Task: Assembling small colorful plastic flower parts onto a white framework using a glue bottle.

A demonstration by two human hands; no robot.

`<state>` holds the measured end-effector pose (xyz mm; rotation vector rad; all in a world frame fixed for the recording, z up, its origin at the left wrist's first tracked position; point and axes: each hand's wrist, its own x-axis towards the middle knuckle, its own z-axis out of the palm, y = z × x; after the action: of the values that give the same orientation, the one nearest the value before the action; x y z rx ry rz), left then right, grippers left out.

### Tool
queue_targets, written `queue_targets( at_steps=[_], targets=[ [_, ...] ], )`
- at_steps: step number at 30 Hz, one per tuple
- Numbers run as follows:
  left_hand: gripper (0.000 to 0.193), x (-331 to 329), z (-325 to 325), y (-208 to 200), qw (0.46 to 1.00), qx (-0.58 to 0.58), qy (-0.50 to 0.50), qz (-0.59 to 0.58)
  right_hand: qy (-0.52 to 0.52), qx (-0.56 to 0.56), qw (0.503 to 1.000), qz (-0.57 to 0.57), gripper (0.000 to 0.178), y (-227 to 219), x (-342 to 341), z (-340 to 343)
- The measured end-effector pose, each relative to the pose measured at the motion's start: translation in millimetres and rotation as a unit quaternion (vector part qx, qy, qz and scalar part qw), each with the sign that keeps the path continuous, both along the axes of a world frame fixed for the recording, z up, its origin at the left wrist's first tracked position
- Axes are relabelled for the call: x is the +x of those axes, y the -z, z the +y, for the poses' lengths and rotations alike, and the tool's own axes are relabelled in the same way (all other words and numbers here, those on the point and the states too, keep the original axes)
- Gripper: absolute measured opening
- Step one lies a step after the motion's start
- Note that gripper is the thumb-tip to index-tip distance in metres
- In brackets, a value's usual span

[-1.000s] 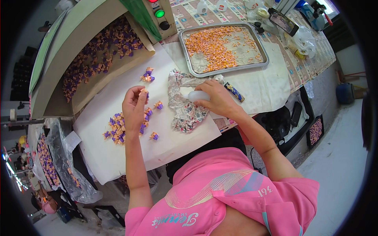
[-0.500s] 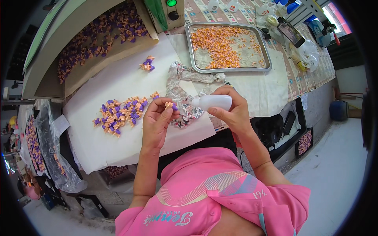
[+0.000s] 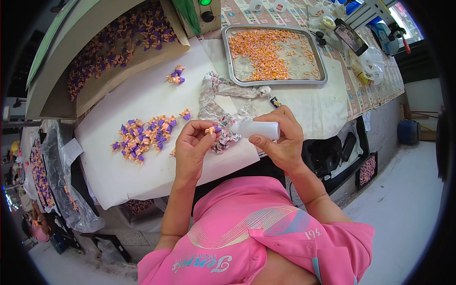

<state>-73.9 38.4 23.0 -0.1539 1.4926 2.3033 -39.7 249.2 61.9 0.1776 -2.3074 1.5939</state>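
Observation:
My left hand (image 3: pixel 194 145) pinches one small orange and purple piece (image 3: pixel 211 129) between its fingertips, lifted above the white sheet (image 3: pixel 142 171). My right hand (image 3: pixel 280 140) grips a white squeeze bottle (image 3: pixel 256 129) lying sideways, its tip pointed at that piece and almost touching it. A pile of the same orange and purple pieces (image 3: pixel 142 135) lies on the sheet just left of my left hand. A crumpled patterned cloth (image 3: pixel 216 99) lies behind both hands.
A metal tray (image 3: pixel 273 54) of orange pieces sits at the back right. A slanted cardboard chute (image 3: pixel 118 47) holds many purple and orange pieces at the back left. A few pieces (image 3: pixel 175 76) lie apart. Plastic bags (image 3: pixel 61 190) hang at the table's left edge.
My left hand left the pile with one piece and came toward me. My right hand raised the white bottle and brought its tip to the piece.

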Motion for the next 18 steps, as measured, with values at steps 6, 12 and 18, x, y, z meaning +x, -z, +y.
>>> queue_targets(
  at_steps=[6,12,18],
  targets=[
    [0.017,0.0,2.2,-0.1,1.0,-0.003,0.004,-0.005,-0.002,0.011,1.0,0.001,0.035,0.0,-0.3,1.4],
    [0.016,1.5,5.8,-3.7,1.0,-0.005,-0.001,-0.003,-0.005,0.024,1.0,-0.007,0.034,-0.5,1.0,3.6],
    [0.016,4.2,5.0,-2.5,1.0,-0.002,0.008,-0.009,-0.014,0.033,0.999,0.0,0.034,-5.8,3.3,6.3]
  ],
)
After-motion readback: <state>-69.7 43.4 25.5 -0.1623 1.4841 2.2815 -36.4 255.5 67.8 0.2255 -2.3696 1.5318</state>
